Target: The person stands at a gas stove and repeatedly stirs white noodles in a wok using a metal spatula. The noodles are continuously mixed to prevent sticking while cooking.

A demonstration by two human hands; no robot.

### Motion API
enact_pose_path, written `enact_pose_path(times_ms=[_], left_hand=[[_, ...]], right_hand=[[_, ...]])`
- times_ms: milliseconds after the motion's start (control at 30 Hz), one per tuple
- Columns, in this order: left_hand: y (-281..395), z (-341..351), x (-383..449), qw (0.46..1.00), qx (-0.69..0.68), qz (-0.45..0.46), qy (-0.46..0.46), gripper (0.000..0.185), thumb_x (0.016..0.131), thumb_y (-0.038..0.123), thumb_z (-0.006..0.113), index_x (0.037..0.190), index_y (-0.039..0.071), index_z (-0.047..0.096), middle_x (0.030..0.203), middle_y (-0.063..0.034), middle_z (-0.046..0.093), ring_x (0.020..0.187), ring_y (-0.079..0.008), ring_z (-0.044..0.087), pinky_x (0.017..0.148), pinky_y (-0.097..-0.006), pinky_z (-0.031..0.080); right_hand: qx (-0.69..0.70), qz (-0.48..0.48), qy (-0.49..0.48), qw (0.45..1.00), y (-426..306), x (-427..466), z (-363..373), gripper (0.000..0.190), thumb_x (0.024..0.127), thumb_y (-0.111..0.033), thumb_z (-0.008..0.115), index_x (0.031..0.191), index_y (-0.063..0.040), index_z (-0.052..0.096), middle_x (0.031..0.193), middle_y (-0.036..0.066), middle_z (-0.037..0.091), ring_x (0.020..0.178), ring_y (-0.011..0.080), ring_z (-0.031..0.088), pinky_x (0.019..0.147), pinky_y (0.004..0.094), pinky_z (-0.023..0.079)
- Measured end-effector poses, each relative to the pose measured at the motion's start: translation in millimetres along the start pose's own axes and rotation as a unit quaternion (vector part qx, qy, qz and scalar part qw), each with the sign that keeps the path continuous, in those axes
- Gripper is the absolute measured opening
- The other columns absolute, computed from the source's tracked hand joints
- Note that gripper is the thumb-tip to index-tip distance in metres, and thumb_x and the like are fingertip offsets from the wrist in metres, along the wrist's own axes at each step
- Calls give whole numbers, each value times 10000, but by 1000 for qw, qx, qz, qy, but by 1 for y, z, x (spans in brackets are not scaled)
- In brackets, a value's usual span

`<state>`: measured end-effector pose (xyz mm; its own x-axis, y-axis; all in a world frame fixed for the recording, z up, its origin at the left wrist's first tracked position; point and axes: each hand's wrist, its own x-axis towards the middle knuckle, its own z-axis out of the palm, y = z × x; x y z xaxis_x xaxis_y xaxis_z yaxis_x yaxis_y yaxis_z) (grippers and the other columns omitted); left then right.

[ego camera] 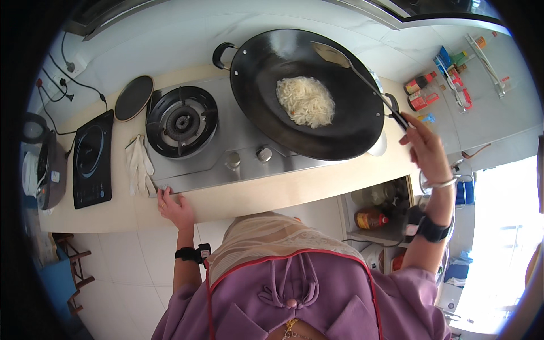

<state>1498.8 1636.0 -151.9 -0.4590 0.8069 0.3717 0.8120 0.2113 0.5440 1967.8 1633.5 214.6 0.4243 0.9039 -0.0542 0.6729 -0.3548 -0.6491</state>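
A large black wok (352,123) sits on the right side of a steel gas hob (191,172). Pale shredded food (306,102) lies in a heap on its bottom. My right hand (425,146) grips the dark handle of a metal wok spatula (333,55), whose blade rests against the far inner wall of the wok. Its shaft crosses the rim near the right loop handle. My left hand (174,208) rests at the counter's front edge, fingertips at the hob's front left corner, with nothing seen in it. Beside it lie white cloth gloves (139,168).
Left of the wok is a bare gas burner (182,122). Further left are a round pan lid (134,98), a black induction cooker (92,159) and a rice cooker (52,170). Sauce bottles (418,83) stand at the back right. Below the counter, an open compartment holds a bottle (369,220).
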Motion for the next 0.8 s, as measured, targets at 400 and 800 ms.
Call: enact_pose_path(times_ms=[400,800], left_hand=[[-9,5,0,999,-1,31,10,460,760,124,601,1210,122,508,1379,-118,393,1238,-358,354,981,-522,281],[-11,6,-1,999,15,29,11,458,756,153,599,1204,125,507,1365,-123,410,1226,-369,368,974,-531,292]], right_hand=[[330,84,-83,937,79,-32,28,366,993,-241,420,1306,-60,477,660,12,501,432,23,324,383,162,251],[143,-33,-19,989,87,-42,32,343,935,-211,532,1221,-23,558,691,43,596,570,121,546,534,228,427]])
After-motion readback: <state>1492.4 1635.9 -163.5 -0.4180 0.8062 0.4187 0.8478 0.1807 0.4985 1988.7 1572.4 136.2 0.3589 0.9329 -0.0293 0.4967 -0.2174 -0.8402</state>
